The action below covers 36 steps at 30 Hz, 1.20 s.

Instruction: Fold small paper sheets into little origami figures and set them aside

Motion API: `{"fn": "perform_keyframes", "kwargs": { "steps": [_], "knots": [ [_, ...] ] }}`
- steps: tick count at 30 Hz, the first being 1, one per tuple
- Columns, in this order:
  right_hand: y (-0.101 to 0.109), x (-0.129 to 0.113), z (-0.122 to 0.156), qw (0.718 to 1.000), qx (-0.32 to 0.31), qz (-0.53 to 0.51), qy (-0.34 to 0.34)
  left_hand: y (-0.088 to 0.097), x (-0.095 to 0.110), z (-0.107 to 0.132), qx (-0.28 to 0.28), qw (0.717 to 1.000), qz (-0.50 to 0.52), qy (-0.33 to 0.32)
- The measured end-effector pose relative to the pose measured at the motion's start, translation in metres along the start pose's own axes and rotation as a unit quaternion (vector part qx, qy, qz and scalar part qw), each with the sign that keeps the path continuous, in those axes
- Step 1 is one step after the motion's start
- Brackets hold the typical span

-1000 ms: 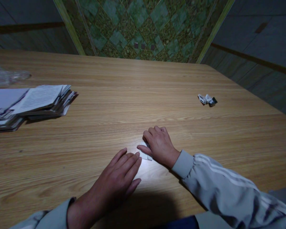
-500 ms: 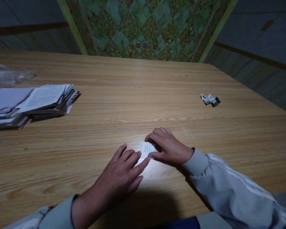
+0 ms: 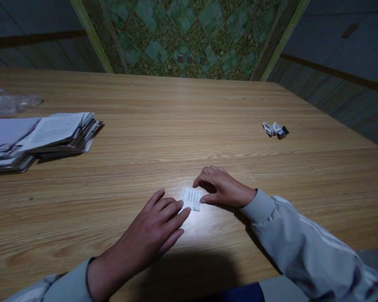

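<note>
A small folded square of printed paper lies flat on the wooden table between my hands. My left hand is open, palm down, with fingers spread and a fingertip at the paper's left edge. On the other side, my right hand is curved open, thumb and forefinger apart. Its thumb tip is at the paper's right edge, and I cannot tell whether it presses on it. The forefinger tip is just beyond the upper right corner.
At the left, stacks of printed papers lie near a clear plastic bag. Several small folded paper pieces sit at the right. The wooden table reaches back toward a green patterned wall.
My right hand has loosened and drawn slightly away, so more of the folded paper shows. My left hand has shifted a little left. The view has moved slightly.
</note>
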State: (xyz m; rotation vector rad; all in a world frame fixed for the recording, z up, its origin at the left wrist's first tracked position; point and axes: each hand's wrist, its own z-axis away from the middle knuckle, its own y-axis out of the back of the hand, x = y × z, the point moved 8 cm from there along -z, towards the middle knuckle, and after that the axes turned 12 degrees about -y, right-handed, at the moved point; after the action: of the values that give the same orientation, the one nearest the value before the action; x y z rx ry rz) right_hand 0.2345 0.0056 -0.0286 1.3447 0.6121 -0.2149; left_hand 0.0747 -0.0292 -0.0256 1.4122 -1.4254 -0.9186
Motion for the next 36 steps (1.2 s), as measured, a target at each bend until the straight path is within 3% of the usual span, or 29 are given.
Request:
{"fn": "perform_keyframes", "kwargs": {
  "steps": [4,18,22,29,36],
  "knots": [
    [-0.003,-0.012,0.003,0.997,-0.005,-0.004,0.078,0.001,-0.005,-0.001,0.022,1.000,0.001,0.007],
    [-0.005,-0.031,0.012,0.969,0.050,0.101,0.220,0.007,-0.020,-0.012,0.087,0.996,0.009,0.019],
    [-0.008,-0.033,0.011,0.967,0.059,0.109,0.225,0.008,-0.020,-0.012,0.080,0.997,0.009,0.016],
    [-0.005,-0.037,0.014,0.964,0.072,0.127,0.223,0.007,-0.010,-0.010,0.034,0.998,-0.003,-0.048],
    [-0.004,-0.041,0.016,0.958,0.091,0.145,0.231,0.006,-0.025,-0.006,0.081,0.996,0.027,0.023]
  ]
}}
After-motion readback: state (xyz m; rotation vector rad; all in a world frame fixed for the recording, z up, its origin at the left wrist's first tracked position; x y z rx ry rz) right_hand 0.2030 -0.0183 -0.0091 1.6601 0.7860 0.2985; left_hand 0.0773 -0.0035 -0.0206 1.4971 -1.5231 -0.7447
